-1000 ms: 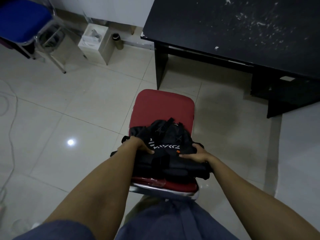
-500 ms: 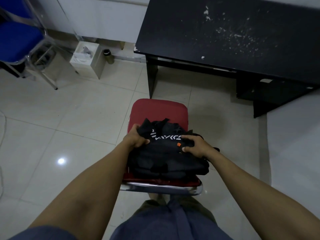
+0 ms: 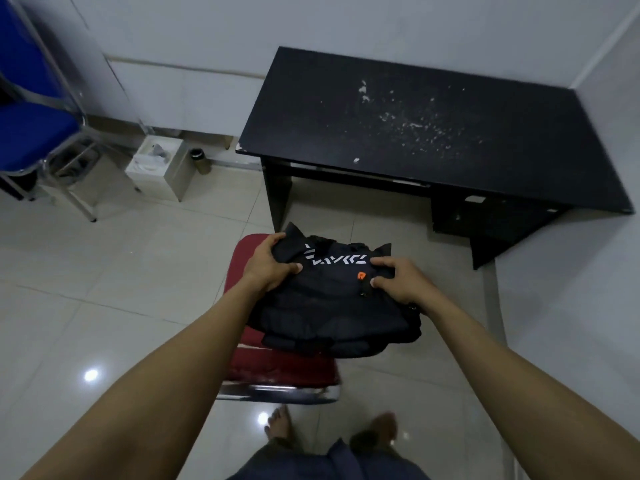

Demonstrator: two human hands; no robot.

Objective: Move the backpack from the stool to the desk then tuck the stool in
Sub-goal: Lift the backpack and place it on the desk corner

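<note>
A black backpack (image 3: 332, 306) with white lettering and a small orange tab is held in both hands above the red stool (image 3: 277, 365). It hangs partly past the stool's right edge, lifted off the seat. My left hand (image 3: 268, 263) grips its upper left corner. My right hand (image 3: 398, 278) grips its upper right side, near the orange tab. The black desk (image 3: 433, 133) stands beyond the stool against the wall, its top scuffed with white marks. The stool has a chrome front rim and stands out in front of the desk.
A blue chair with chrome legs (image 3: 38, 133) stands at the left. A white box (image 3: 156, 168) and a small dark can (image 3: 197, 155) sit on the tiled floor by the wall. My bare feet (image 3: 277, 424) are just behind the stool.
The backpack has risen off the stool seat and shifted right and toward the desk, both hands still holding it. My view has tilted up, showing more of the desk and wall.
</note>
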